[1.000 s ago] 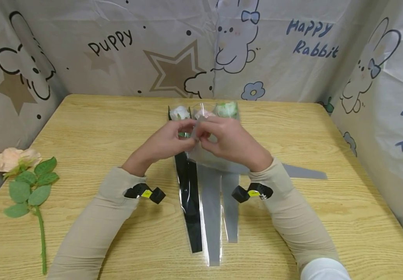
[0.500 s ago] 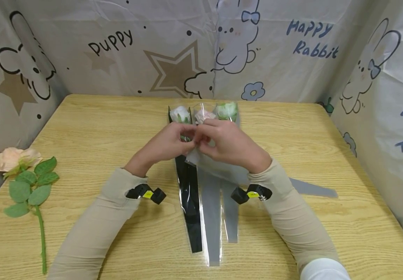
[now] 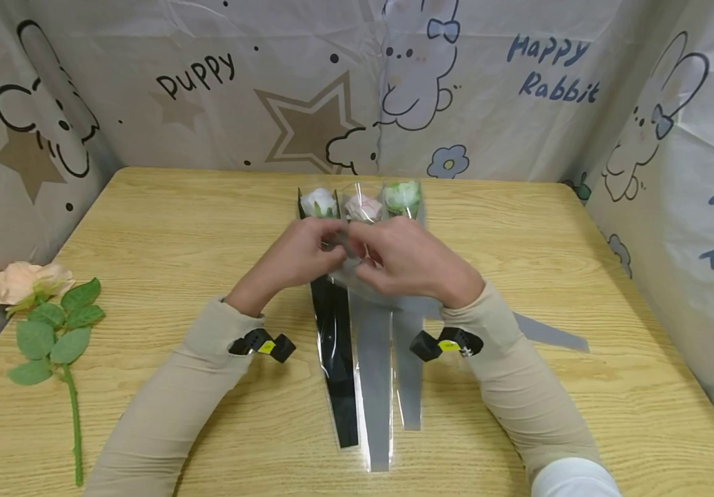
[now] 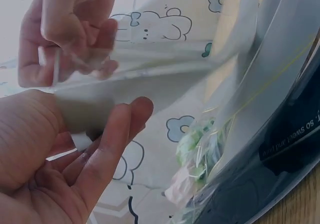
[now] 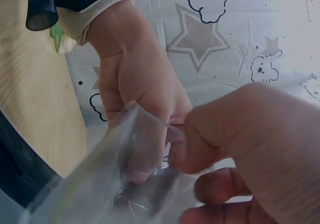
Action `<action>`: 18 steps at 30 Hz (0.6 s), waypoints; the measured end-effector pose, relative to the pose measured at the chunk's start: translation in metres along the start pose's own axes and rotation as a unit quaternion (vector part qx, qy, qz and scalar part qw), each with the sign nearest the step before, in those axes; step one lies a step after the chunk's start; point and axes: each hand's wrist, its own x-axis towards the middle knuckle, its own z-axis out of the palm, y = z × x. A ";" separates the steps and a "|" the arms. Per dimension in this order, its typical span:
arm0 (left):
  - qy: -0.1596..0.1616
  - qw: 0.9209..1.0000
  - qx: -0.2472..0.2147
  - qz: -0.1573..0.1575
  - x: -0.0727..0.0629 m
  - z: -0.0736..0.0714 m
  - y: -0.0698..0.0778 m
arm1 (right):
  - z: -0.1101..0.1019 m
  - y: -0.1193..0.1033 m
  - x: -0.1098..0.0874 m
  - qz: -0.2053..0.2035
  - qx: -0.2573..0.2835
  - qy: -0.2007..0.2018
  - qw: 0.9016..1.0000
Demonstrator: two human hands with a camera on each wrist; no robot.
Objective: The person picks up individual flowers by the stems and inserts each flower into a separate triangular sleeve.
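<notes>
In the head view my left hand (image 3: pixel 303 252) and right hand (image 3: pixel 415 255) meet over the flowers, holding the mouth of a grey-and-clear plastic flower sleeve (image 3: pixel 394 295). The right fingers pinch the film near its edge. One left finger shows through the clear film (image 5: pixel 150 194) in the right wrist view; I cannot tell whether it is inside or behind. The sleeve's narrow tail passes under my right forearm. Beneath lie three wrapped flowers: a white one (image 3: pixel 319 202) in a black sleeve, a pale pink one (image 3: pixel 363 208) and a green-white one (image 3: pixel 403 198) in grey sleeves.
A loose peach rose (image 3: pixel 27 284) with a green stem lies at the left of the wooden table (image 3: pixel 207 207). Printed fabric (image 3: pixel 220 124) walls the back and both sides. A wrist camera (image 3: pixel 263 344) is strapped to each sleeved arm.
Both hands have moved slightly down and apart, uncovering more of the pink flower. The held sleeve's tail has swung toward me on the right.
</notes>
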 end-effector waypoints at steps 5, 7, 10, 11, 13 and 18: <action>-0.009 0.999 0.021 0.026 -0.001 0.002 0.004 | -0.001 0.003 -0.001 0.029 0.005 -0.051 0.998; -0.011 0.999 0.027 0.031 -0.001 0.003 0.005 | 0.000 0.004 -0.002 0.040 0.005 -0.067 0.997; -0.012 0.999 0.035 0.035 -0.001 0.003 0.005 | 0.001 0.005 -0.001 0.046 0.007 -0.078 0.996; -0.012 0.999 0.036 0.035 -0.001 0.003 0.005 | 0.001 0.005 -0.001 0.046 0.009 -0.080 0.996; -0.012 0.999 0.035 0.036 -0.001 0.003 0.005 | 0.002 0.006 0.000 0.047 0.013 -0.081 0.996; -0.015 0.999 0.028 0.033 -0.001 0.005 0.003 | 0.003 0.006 0.001 0.039 0.004 -0.068 0.997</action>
